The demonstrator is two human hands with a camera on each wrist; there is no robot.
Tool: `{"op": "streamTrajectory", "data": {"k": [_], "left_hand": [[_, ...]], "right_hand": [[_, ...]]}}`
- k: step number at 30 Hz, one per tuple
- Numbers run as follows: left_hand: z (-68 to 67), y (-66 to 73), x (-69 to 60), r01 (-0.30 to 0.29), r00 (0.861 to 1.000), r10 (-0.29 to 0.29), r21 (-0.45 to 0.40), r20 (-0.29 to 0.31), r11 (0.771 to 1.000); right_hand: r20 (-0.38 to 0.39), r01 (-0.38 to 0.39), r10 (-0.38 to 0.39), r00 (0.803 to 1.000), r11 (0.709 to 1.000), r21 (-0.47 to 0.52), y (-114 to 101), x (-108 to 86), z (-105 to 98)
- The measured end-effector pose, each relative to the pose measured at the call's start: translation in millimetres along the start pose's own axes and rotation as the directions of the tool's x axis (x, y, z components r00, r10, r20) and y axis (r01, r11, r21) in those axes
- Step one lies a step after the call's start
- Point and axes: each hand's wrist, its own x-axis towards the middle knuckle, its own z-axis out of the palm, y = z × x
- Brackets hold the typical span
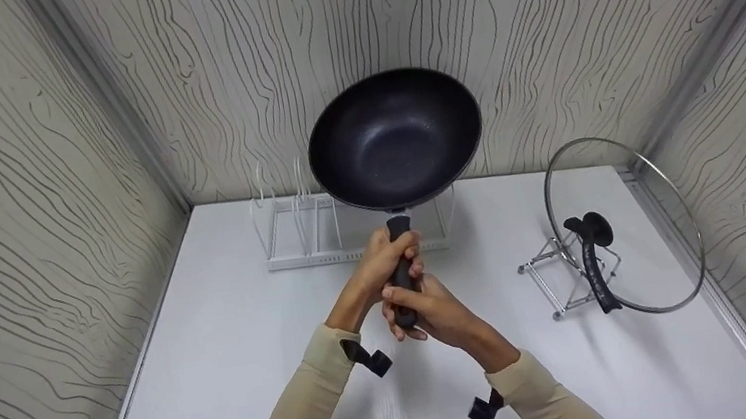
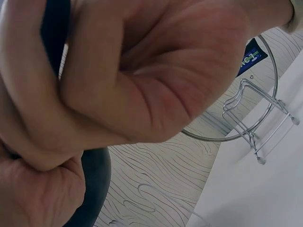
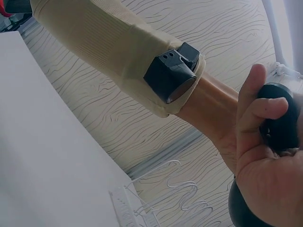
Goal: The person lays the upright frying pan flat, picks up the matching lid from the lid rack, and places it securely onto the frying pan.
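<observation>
A dark wok-shaped frying pan [image 1: 395, 136] is held up off the table by its black handle [image 1: 403, 275], with its inside facing the head camera. My left hand [image 1: 386, 258] grips the handle's upper part, close to the pan. Just below it, my right hand [image 1: 432, 310] grips the lower part, thumb lying across the handle. The handle's rounded end [image 3: 279, 118] shows among fingers in the right wrist view. Behind and beneath the pan stands a white wire rack [image 1: 288, 262], partly hidden by the pan and hands.
To the right, a glass lid [image 1: 658, 233] with a black handle [image 1: 597, 272] leans upright in a small chrome wire stand [image 1: 544, 287]. The white table [image 1: 221, 380] is bounded by wood-patterned panels [image 1: 213, 78] at the back and sides.
</observation>
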Motion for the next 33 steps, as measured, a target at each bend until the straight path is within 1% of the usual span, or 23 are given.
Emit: {"op": "streamTrajectory", "data": {"k": [6, 13, 18, 26, 30, 33], "left_hand": [[-0.9, 0.5, -0.5, -0.004, 1.000, 0.004, 0.049, -0.006, 0.999], [-3.7, 0.7, -1.8, -0.001, 1.000, 0.003, 0.105, -0.017, 0.994], [-5.9, 1.4, -2.6, 0.006, 1.000, -0.004, 0.109, -0.014, 0.994], [-7.1, 3.7, -5.1, 0.042, 0.999, -0.040, 0.077, -0.023, 0.996], [-9.7, 5.2, -5.5, 0.041, 0.999, -0.040, 0.088, -0.016, 0.995], [-11.6, 5.1, -6.3, 0.037, 0.999, -0.036, 0.086, -0.012, 0.996]], "right_hand": [[0.012, -0.007, 0.007, 1.000, 1.000, 0.017, 1, -0.1, -1], [0.025, -0.022, 0.022, 0.999, 1.000, -0.016, 2, -1.4, -3], [0.045, -0.037, 0.038, 0.998, 0.998, -0.041, 2, -1.2, -4], [0.086, -0.065, 0.071, 0.994, 0.995, -0.071, 0, 1.5, -6], [0.100, -0.084, 0.095, 0.990, 0.991, -0.105, -4, 1.2, -11], [0.086, -0.111, 0.125, 0.988, 0.983, -0.148, -7, -0.7, -17]]}}
